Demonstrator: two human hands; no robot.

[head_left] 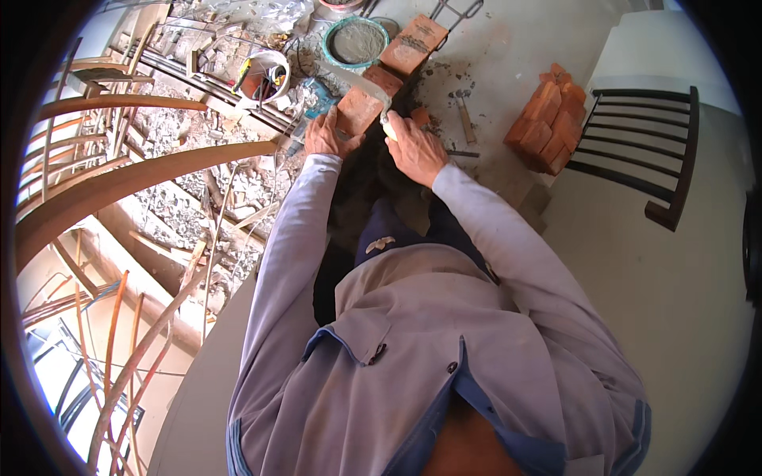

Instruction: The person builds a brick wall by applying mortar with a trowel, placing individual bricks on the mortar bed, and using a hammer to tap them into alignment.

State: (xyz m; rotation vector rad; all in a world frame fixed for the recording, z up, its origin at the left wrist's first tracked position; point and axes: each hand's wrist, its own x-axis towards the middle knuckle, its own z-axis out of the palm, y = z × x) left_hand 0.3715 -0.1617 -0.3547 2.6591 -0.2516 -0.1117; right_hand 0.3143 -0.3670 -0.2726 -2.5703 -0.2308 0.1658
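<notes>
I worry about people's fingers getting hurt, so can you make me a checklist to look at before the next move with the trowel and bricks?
1. Trowel held by its handle in the right hand: ok.
2. Left hand at the edge of the nearest brick in the row: ok. How firmly it holds on: cannot tell.
3. Left fingers apart from the trowel: ok, they show apart here.
4. Grey mix in the teal-rimmed tub: ok. Wet enough: cannot tell.
5. Gloves on: not ok, both hands are bare.
6. Floor tidy: not ok, a hammer and dark crumbs lie on it.
</notes>
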